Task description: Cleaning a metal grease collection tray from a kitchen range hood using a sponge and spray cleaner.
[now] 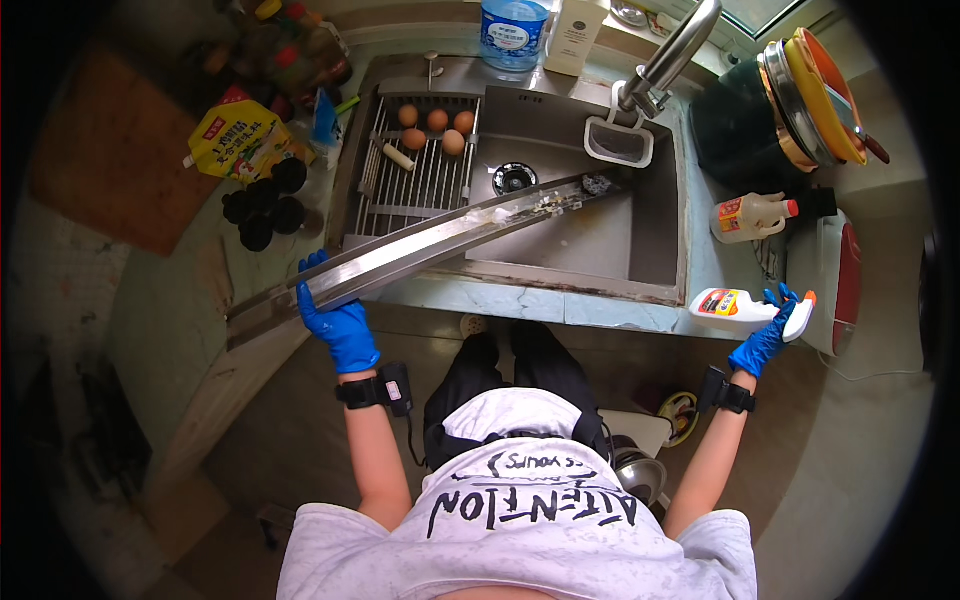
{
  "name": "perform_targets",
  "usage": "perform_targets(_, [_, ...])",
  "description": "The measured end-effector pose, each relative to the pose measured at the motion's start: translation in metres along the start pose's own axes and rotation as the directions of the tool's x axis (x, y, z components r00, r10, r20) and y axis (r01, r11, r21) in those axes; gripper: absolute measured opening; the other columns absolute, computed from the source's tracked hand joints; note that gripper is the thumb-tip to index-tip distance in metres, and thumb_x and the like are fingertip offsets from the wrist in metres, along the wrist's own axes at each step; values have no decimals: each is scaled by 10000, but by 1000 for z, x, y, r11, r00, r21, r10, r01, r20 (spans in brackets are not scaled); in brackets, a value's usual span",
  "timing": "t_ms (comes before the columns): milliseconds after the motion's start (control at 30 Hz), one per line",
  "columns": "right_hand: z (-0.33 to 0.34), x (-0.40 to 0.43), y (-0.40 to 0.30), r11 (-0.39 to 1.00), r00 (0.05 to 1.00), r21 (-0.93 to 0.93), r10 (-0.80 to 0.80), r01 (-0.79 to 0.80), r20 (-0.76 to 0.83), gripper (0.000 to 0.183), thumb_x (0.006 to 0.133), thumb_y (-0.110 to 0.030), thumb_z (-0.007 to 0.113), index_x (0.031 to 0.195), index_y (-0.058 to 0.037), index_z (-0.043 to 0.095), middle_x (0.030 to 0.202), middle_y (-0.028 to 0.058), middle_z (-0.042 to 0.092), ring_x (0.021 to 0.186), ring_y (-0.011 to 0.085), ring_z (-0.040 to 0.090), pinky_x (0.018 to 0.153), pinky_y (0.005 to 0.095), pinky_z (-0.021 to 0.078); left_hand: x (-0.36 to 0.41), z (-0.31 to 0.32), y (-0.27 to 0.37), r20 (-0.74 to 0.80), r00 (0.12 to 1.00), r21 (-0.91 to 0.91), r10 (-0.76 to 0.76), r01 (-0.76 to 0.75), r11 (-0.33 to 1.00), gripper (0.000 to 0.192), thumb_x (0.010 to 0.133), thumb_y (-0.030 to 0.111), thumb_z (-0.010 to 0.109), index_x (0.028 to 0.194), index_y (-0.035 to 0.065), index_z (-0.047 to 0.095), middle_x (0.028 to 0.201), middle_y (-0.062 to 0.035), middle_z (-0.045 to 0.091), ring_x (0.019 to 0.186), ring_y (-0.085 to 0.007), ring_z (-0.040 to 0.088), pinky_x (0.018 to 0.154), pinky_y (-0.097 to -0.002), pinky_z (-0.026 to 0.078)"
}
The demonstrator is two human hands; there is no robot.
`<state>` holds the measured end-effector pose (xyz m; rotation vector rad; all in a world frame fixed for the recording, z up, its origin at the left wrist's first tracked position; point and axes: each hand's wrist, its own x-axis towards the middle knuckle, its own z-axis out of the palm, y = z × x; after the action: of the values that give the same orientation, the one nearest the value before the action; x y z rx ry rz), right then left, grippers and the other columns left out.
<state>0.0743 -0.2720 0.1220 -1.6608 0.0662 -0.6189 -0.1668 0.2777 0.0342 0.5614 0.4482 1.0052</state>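
Observation:
My left hand (339, 330), in a blue glove, grips a long metal trough (397, 261) near its left end. The trough slants across the steel sink (551, 255), its far end lower in the basin. Pale wet scraps (501, 216) lie along its channel, and a grey clump like steel wool (596, 184) sits near the far end. Over the counter's front edge at the right, my gloved right hand (761, 341) is closed around the neck of a white spray bottle (726, 310). The bottle lies nearly level, its orange-tipped nozzle pointing right.
Several brown eggs (437, 120) rest on a roll-up rack (409, 191) over the sink's left side. A faucet (671, 56) with a hanging strainer basket (619, 142) stands behind. A jug (750, 217) and stacked basins (739, 112) are right; a yellow pouch (244, 139) and black-capped jars (259, 210) left.

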Motion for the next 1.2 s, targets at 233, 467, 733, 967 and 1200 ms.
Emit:
perform_targets(233, [-8, 30, 44, 996, 1000, -92, 2, 0, 23, 539, 825, -168, 577, 1290, -15, 349, 1038, 63, 482, 858, 140, 480, 787, 276, 385, 4, -3, -7, -95, 995, 80, 17, -9, 997, 495, 859, 361, 446, 1225, 29, 433, 1242, -159, 476, 1166, -293, 436, 1003, -451, 336])
perform_targets(467, [-22, -62, 38, 892, 988, -451, -35, -38, -153, 330, 788, -134, 652, 1054, -20, 493, 988, 91, 531, 893, 192, 505, 810, 327, 420, 8, -5, -15, -266, 962, -9, 55, -60, 998, 517, 789, 334, 502, 1164, -20, 483, 1233, -201, 476, 1177, -344, 418, 1013, -486, 317])
perform_targets(733, [168, -59, 46, 953, 567, -204, 43, 224, 823, 225, 858, -86, 478, 1058, -4, 543, 1011, 167, 537, 978, 301, 516, 885, 336, 386, 6, -14, -12, -338, 940, 3, 51, -53, 999, 535, 823, 372, 444, 1228, 22, 450, 1268, -169, 455, 1190, -322, 407, 1030, -499, 275])
perform_targets(967, [316, -37, 180, 587, 269, -401, 303, 703, 914, 293, 815, -94, 385, 1051, -72, 556, 1097, 200, 551, 984, 383, 538, 862, 457, 437, -12, 11, 4, -366, 928, -29, 71, -87, 996, 602, 862, 453, 323, 1302, 45, 375, 1352, -169, 359, 1260, -320, 313, 1055, -517, 193])
perform_targets(1200, [327, -47, 234, 715, 474, -566, 363, 411, 802, 245, 707, -135, 644, 927, -36, 596, 941, 233, 601, 895, 382, 581, 759, 403, 482, -17, 21, 12, -328, 936, 32, 129, -126, 992, 648, 867, 500, 311, 1318, 35, 342, 1358, -184, 339, 1268, -321, 303, 1053, -511, 207])
